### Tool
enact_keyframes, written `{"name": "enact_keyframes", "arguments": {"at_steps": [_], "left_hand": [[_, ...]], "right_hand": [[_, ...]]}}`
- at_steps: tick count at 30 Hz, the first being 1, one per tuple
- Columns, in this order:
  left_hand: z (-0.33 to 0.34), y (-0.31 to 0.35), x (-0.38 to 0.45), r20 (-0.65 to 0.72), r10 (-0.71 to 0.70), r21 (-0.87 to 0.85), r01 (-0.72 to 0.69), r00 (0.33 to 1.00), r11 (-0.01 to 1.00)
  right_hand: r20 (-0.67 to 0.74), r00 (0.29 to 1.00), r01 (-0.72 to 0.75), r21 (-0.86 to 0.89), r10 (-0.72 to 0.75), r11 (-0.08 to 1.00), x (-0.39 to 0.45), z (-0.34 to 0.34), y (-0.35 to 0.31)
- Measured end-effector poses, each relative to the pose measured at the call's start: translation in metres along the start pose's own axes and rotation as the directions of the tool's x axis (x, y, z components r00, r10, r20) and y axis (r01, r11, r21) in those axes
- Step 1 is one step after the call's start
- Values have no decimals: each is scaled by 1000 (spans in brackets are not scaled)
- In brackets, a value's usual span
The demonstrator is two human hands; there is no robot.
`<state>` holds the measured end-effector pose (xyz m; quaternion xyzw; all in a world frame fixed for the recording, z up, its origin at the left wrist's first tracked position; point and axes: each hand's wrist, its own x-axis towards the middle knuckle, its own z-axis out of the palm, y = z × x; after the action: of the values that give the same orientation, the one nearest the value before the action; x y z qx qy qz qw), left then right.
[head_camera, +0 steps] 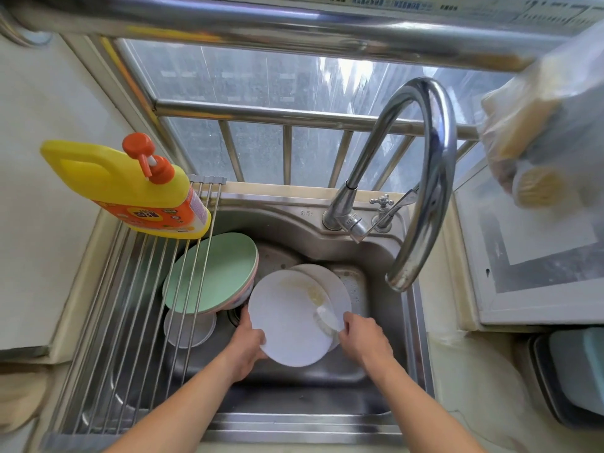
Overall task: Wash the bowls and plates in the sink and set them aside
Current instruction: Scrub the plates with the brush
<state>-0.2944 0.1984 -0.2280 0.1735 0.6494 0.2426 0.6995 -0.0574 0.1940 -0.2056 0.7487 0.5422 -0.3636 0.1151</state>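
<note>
In the steel sink (327, 377) my left hand (246, 346) grips the left edge of a white plate (287, 325), tilted up and smeared with yellowish residue near its top. My right hand (362, 338) holds a white scrubber (327, 318) against the plate's right side. A second white plate (333, 282) lies behind it. To the left a green plate (212, 273) tops a stack of bowls, and a smaller white dish (189, 328) sits lower under the rack.
A roll-up wire rack (130, 322) spans the sink's left side and carries a yellow detergent bottle (130, 188). The curved faucet (421, 178) arches over the right of the basin. A plastic bag (542, 132) hangs at upper right; a grey bin (568, 374) stands at right.
</note>
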Motion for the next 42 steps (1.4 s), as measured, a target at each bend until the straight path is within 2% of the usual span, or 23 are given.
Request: {"name": "enact_keyframes", "arguments": {"at_steps": [3,7,9,12,14,16,18,19,20,23,24,25,28,29,30,33,35,37,40,42], "left_hand": [[0,0,-1,33,-19,0,19,999,1000],[0,-6,-3,45,-53,46,51,998,998],[0,-11,-3,48,-73,45,71,996,996],[-1,-12,-3,26,-90,24,90,996,996],[-2,-13,-1,19,-96,25,96,995,995],[-1,-13,0,31,-107,51,106,994,993],[2,-14,0,47,-122,80,118,991,990],[3,-13,-1,50,-128,86,124,990,989],[3,-13,-2,49,-131,85,127,990,988],[2,-14,-1,39,-130,74,127,991,989],[1,-15,-1,37,-127,74,124,991,990],[-1,-14,-1,39,-123,73,120,992,990],[-5,-12,1,56,-119,95,113,991,989],[-5,-10,1,65,-110,95,104,992,990],[-5,-8,2,71,-100,84,94,992,992],[-7,-4,4,60,-72,38,69,996,997],[-8,-2,5,48,-48,16,47,998,999],[-9,1,5,31,-29,41,28,999,999],[-9,2,4,59,16,147,-24,998,989],[-11,0,-1,133,84,290,-120,987,949]], "right_hand": [[-127,991,-36,71,45,997,5,12,-14],[-159,982,-44,322,100,946,10,29,-47],[-117,993,47,382,-2,923,9,35,-62],[23,977,186,391,-212,901,1,38,-71],[49,964,225,363,-260,904,0,38,-64],[-39,984,177,285,-173,942,5,40,-53],[-161,987,33,260,10,965,10,42,-45],[-188,981,5,266,47,964,11,43,-43],[-181,983,42,260,6,965,11,44,-44],[-38,964,262,271,-262,926,5,45,-47],[-19,958,280,276,-286,920,5,45,-46],[-42,966,256,270,-254,928,7,45,-44],[-199,979,36,319,30,947,13,48,-41],[-222,973,12,333,66,943,12,49,-42],[-215,976,45,337,30,940,11,49,-45],[-68,968,251,362,-243,898,4,47,-55],[-34,949,305,357,-314,883,5,47,-52],[-109,971,238,324,-214,915,12,49,-45],[-234,971,28,327,52,945,20,50,-36],[-245,967,9,294,66,956,22,49,-32]]}}
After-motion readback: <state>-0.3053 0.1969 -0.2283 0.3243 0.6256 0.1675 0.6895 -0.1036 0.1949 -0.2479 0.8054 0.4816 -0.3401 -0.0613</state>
